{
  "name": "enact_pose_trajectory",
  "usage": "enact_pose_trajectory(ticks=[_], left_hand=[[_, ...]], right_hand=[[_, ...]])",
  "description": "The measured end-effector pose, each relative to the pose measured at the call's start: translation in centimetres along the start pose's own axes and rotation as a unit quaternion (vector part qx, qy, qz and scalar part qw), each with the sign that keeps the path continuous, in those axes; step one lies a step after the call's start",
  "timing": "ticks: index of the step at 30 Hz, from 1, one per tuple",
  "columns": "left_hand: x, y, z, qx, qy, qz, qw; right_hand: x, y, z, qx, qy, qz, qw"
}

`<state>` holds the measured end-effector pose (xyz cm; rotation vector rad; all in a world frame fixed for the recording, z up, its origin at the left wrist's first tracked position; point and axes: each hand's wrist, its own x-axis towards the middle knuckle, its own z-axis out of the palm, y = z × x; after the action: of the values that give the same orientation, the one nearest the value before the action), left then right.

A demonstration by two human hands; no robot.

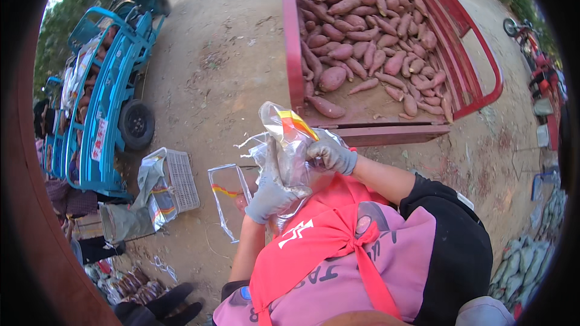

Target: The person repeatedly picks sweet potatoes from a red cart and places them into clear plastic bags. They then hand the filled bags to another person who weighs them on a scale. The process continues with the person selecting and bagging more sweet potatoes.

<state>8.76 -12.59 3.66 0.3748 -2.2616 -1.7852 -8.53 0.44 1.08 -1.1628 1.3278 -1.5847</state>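
In front of my red apron, both my gloved hands hold a clear plastic bag (pixel 290 145) with a yellow and orange stripe. My left hand (pixel 276 190) has its fingers spread up along the bag's left side, its palm against the film. On the right side, my right hand (pixel 333 151) curls its fingers around the bag's film. What the bag contains is hard to tell. Just beyond my hands, sweet potatoes (pixel 353 50) lie heaped in the bed of a red cargo cart (pixel 394 135). Another clear, white-edged bag (pixel 230 197) is left of my left hand.
A white plastic crate (pixel 182 180) with bags draped on it stands at left, near a blue cargo tricycle (pixel 102 122) loaded with produce. People stand at the left edge. Filled bags (pixel 521 271) lie at the lower right. A red motorcycle (pixel 528 38) is far right.
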Motion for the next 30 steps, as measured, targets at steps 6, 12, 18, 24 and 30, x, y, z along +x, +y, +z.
enact_pose_trajectory(ticks=[6,12,18,24,30], left_hand=[[4.6,-4.1,7.6,-0.251,-0.117,-0.146,0.950],[12.2,-1.9,11.3,-0.252,-0.046,-0.076,0.964],[19.4,-3.9,15.4,-0.380,-0.083,-0.153,0.909],[28.6,0.2,23.1,-0.426,-0.185,-0.231,0.855],[36.4,1.9,31.1,-0.158,-0.225,-0.088,0.957]], right_hand=[[-6.4,-3.6,-2.3,0.103,0.238,0.138,0.956],[-11.2,-3.8,-7.2,-0.393,0.282,0.103,0.869],[-9.0,-2.0,-11.0,-0.166,0.260,0.218,0.926],[-9.0,4.9,-21.4,0.048,0.441,0.081,0.893],[-17.4,2.0,-39.0,0.109,0.645,0.093,0.750]])
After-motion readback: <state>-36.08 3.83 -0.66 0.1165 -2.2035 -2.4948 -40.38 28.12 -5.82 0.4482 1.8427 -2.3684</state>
